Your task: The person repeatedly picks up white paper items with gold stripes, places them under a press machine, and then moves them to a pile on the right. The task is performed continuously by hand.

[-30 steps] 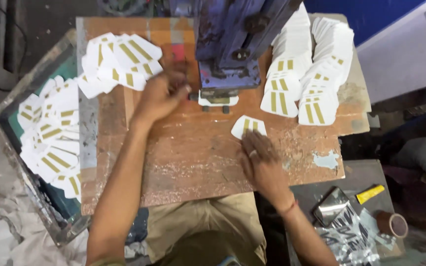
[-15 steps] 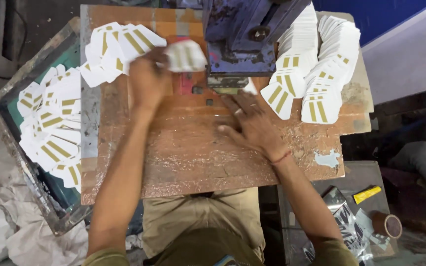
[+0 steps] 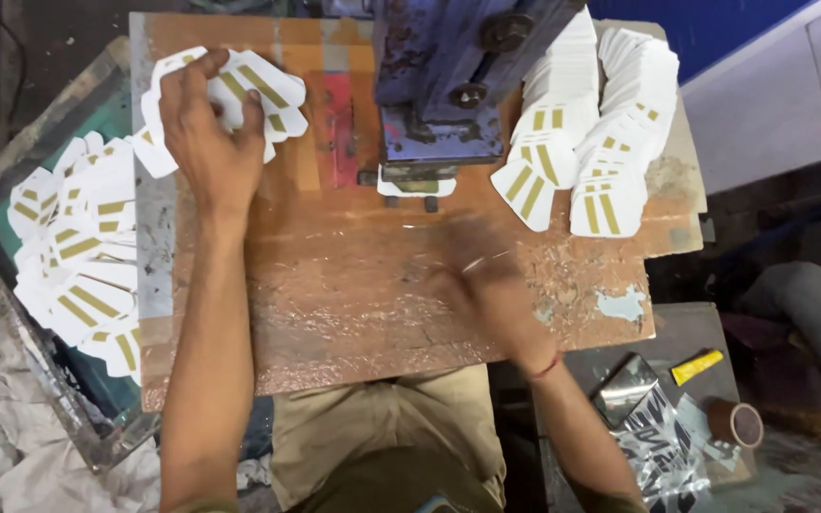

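One worn, rust-brown wooden counter (image 3: 353, 313) fills the middle of the view, with a blue metal press machine (image 3: 448, 76) standing at its 12 o'clock edge. At 9 o'clock, a dark tray (image 3: 11, 313) beside the counter holds a heap of white die-cut cards with gold stripes (image 3: 78, 275). At 2 o'clock, stacked rows of white gold-striped cards (image 3: 582, 142) fan out just beside the press. At 10 o'clock lies a loose pile of the same white striped cards (image 3: 273, 95), and the left hand (image 3: 206, 142) rests on it, fingers curled over the top cards. One single white card (image 3: 417, 185) sits under the press foot. The right hand (image 3: 491, 285), near the counter's centre, is blurred; I cannot tell its opening or whether it has anything.
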